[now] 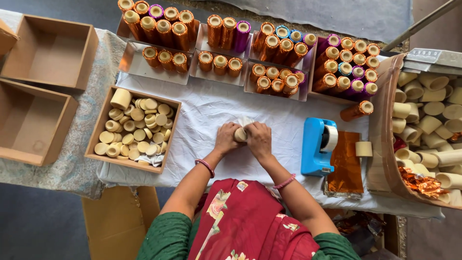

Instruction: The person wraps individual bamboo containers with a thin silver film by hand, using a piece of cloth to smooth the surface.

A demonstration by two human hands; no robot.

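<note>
Both of my hands meet over the white cloth point(202, 108) at the middle of the table. My left hand point(226, 138) and my right hand point(259, 139) together grip a small cream cardboard tube point(240, 134), seen end-on between the fingers. Some white paper or cloth point(244, 121) shows just behind the tube. A wooden box point(102, 126) holding several cream round caps and short tubes lies left of my hands. To the right sit a blue tape dispenser point(316, 147), a stack of orange foil sheets point(345, 163) and one bare cream tube point(364, 149).
Several metal trays point(131, 60) of orange, purple and blue foil-wrapped tubes line the far edge; one wrapped tube point(357, 110) lies loose. Two empty wooden boxes point(48, 50) stand at left. A large bin point(385, 139) of bare cream tubes is at right.
</note>
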